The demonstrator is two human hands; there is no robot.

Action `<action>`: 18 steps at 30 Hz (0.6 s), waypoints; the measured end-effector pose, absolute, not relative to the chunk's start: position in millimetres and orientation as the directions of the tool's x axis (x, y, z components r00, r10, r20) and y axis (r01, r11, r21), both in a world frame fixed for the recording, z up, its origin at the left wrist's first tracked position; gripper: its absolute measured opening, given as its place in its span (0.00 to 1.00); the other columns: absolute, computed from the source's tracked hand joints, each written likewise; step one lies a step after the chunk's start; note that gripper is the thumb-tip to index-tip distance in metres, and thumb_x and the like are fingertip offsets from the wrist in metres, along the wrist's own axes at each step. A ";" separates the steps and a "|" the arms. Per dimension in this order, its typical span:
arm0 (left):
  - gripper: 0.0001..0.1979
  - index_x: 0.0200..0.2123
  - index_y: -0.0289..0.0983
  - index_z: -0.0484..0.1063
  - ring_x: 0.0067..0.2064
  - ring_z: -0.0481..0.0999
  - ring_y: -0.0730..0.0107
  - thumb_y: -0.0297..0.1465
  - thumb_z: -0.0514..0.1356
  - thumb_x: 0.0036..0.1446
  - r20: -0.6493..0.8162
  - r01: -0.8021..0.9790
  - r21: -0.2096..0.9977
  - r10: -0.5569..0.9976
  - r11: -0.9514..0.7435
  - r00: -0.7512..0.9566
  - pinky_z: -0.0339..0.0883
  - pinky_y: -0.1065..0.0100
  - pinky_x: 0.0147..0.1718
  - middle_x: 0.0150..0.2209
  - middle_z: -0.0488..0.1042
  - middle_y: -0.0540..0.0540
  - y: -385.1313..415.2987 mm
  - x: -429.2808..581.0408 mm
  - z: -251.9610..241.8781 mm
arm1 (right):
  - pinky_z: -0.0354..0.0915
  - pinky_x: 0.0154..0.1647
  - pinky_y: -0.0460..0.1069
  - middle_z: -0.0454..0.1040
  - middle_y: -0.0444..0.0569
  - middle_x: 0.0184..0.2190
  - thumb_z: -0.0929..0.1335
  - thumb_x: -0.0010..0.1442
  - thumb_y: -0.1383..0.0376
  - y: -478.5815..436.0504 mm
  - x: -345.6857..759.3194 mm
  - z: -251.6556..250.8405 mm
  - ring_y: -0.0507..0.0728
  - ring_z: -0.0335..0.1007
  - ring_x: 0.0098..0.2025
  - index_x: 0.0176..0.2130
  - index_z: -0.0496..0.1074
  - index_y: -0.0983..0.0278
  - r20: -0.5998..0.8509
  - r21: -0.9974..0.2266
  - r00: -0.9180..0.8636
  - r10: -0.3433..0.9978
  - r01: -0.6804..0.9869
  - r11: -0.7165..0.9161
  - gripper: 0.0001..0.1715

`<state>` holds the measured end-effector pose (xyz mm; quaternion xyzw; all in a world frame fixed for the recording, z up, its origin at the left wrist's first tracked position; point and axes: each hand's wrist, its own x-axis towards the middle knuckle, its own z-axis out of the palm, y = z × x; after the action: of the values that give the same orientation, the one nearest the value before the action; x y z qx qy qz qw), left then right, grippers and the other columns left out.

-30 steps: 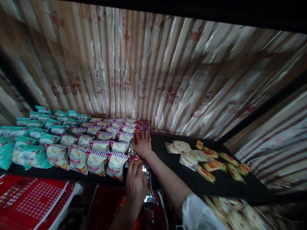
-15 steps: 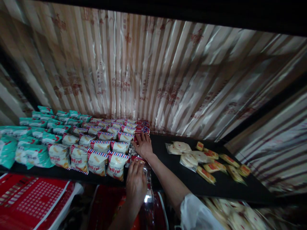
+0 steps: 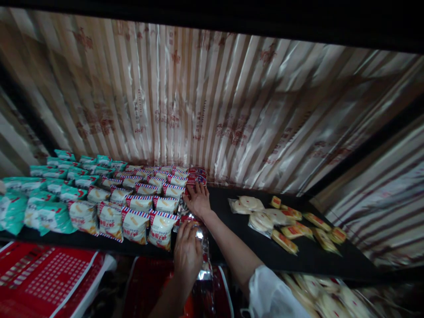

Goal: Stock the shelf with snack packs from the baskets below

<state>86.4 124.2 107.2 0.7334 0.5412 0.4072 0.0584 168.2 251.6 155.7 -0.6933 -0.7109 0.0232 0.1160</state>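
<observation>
My right hand point(image 3: 198, 201) lies on a row of red, shiny packets point(image 3: 198, 173), palm down with its fingers apart. Closer to me, my left hand point(image 3: 188, 251) rests over the near end of this row, fingers stretched forward and slightly bent; its thumb is hidden. Beside it, a clear and silver wrapper point(image 3: 204, 256) hangs over the shelf's front edge. White snack bags with red-and-blue striped tops point(image 3: 163, 229) stand upright in rows just left of both hands. My hands cover part of the red packets.
Teal bags point(image 3: 54, 216) fill the left of the black shelf point(image 3: 232, 238). Flat white rounds in clear wrap point(image 3: 261, 220) and yellow packets point(image 3: 284, 242) lie on the right. Below are a red printed package point(image 3: 49, 274) and more wrapped pale items point(image 3: 331, 296). Striped sheeting point(image 3: 212, 97) hangs behind.
The view has shifted slightly, so the shelf goods sit a little lower. Both hands stay nearly in place on the red packets.
</observation>
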 end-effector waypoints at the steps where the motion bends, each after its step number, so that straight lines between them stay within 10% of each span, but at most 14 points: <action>1: 0.18 0.43 0.31 0.72 0.55 0.66 0.56 0.21 0.48 0.53 0.542 0.747 0.523 0.837 -0.410 0.080 0.66 0.53 0.51 0.49 0.72 0.39 124.0 86.2 106.5 | 0.35 0.61 0.58 0.49 0.55 0.64 0.57 0.60 0.47 251.5 168.3 155.6 0.63 0.35 0.66 0.61 0.56 0.56 0.139 -0.187 -0.016 0.990 0.981 0.042 0.33; 10: 0.18 0.42 0.31 0.72 0.54 0.67 0.56 0.20 0.48 0.52 0.610 0.725 0.517 0.790 -0.456 0.062 0.68 0.53 0.49 0.48 0.72 0.38 122.0 84.3 111.1 | 0.43 0.61 0.58 0.57 0.59 0.61 0.60 0.61 0.56 239.2 171.2 160.4 0.63 0.45 0.64 0.55 0.65 0.65 0.380 -0.228 -0.086 0.921 0.956 0.184 0.26; 18: 0.16 0.40 0.37 0.71 0.47 0.72 0.68 0.19 0.48 0.54 0.629 0.421 0.674 0.770 -0.607 0.103 0.68 0.63 0.48 0.41 0.76 0.43 51.8 50.3 114.1 | 0.64 0.41 0.48 0.73 0.49 0.35 0.59 0.62 0.60 109.1 189.3 154.1 0.54 0.69 0.38 0.40 0.68 0.64 0.554 -0.666 0.189 0.811 0.685 0.295 0.14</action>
<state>50.3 51.8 114.1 0.7240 0.4113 0.5285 0.1655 189.3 109.1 154.1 -0.5903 -0.6335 0.0633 0.4962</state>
